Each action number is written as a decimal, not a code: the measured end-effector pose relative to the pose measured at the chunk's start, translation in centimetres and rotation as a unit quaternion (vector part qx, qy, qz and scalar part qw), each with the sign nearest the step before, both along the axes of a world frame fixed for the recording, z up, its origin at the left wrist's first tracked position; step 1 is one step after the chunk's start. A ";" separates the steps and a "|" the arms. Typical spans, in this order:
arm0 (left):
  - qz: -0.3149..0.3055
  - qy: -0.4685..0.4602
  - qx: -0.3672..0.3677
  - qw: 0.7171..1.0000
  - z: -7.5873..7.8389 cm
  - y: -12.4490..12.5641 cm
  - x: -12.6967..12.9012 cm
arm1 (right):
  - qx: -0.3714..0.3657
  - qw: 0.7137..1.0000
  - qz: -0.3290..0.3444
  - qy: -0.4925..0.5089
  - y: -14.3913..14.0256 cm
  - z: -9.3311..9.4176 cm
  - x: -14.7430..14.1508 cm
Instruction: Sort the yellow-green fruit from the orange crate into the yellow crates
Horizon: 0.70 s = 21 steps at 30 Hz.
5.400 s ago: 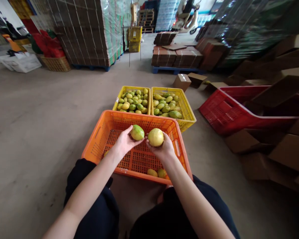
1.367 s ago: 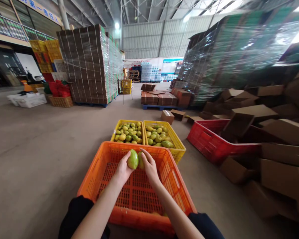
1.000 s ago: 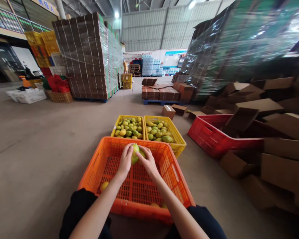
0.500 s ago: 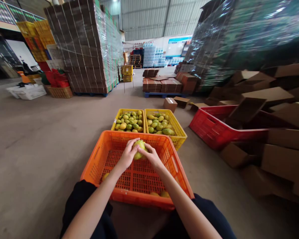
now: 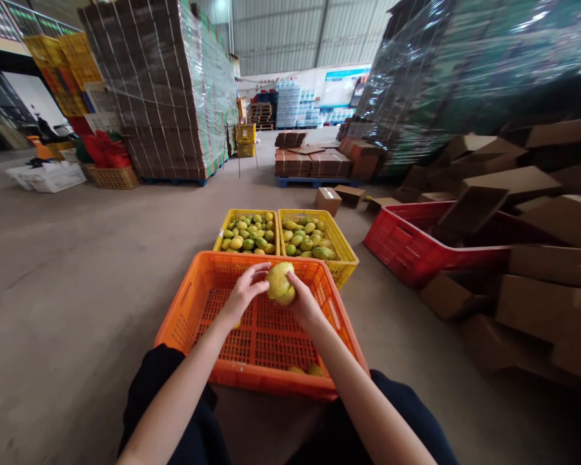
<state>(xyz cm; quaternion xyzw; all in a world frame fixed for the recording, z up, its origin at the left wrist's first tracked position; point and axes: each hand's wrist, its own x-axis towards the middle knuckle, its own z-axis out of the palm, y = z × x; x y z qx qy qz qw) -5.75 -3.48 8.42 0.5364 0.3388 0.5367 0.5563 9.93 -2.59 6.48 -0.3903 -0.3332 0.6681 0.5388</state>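
- Head view: the right hand (image 5: pixel 304 303) cups a yellow-green fruit (image 5: pixel 281 283) from below and from the right, fingers curled round it.
- Left hand (image 5: pixel 242 296) meets the same fruit from the left, fingertips (image 5: pixel 260 272) resting on its upper left side, palm half closed; whether it grips or only touches, I cannot tell.
- Both hands hold the fruit above the far half of an orange crate (image 5: pixel 208 361), which sits on the floor between the person's knees in dark trousers (image 5: pixel 174 394).
- Two small fruits (image 5: pixel 306 371) lie on the crate's floor at its near right edge; the rest of its slatted bottom shows through.
- Just beyond the orange crate stand two yellow crates side by side, touching each other: the left yellow crate (image 5: pixel 220 234) and the right yellow crate (image 5: pixel 345 253), both filled with green and yellow fruit.
- Right of these, a red crate (image 5: pixel 407 248) stands tilted among brown cardboard boxes (image 5: pixel 552 290) heaped along the right side.
- Far left, a tall wrapped pallet of flat cartons (image 5: pixel 159 90) rises from the concrete floor (image 5: pixel 77 258).
- Far middle, low stacks of brown boxes (image 5: pixel 314 161) sit on a blue pallet.
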 end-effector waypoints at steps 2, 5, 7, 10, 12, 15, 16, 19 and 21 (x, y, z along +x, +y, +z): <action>0.072 0.001 -0.049 0.996 -0.4 0.5 -0.2 | -0.012 1.000 -0.025 0.001 0.0 0.3 0.2; 0.114 0.010 -0.132 0.985 -1.0 0.9 -0.3 | -0.024 0.999 -0.041 0.007 -0.3 0.7 0.2; 0.055 0.012 -0.169 0.984 -1.2 0.9 -0.3 | -0.036 0.999 -0.031 0.014 -0.4 1.0 0.1; -0.066 0.029 -0.150 0.986 -1.3 0.6 0.2 | -0.040 0.999 0.018 0.009 -0.6 1.2 0.0; -0.088 0.059 -0.097 0.990 -1.5 0.4 0.7 | -0.027 0.999 0.044 -0.008 -0.7 1.4 0.1; -0.026 0.129 -0.028 0.991 -2.1 0.2 1.3 | -0.022 0.998 0.056 -0.018 -0.9 1.6 0.1; 0.000 0.155 -0.013 0.988 -2.2 0.1 1.4 | -0.025 0.998 0.057 -0.015 -1.0 1.6 0.0; 0.044 0.223 0.029 0.973 -2.0 -0.3 1.6 | -0.024 0.997 0.067 -0.011 -1.2 1.6 -0.2; 0.053 0.255 0.040 0.965 -1.7 -0.6 1.6 | -0.020 0.996 0.081 -0.019 -1.3 1.6 -0.4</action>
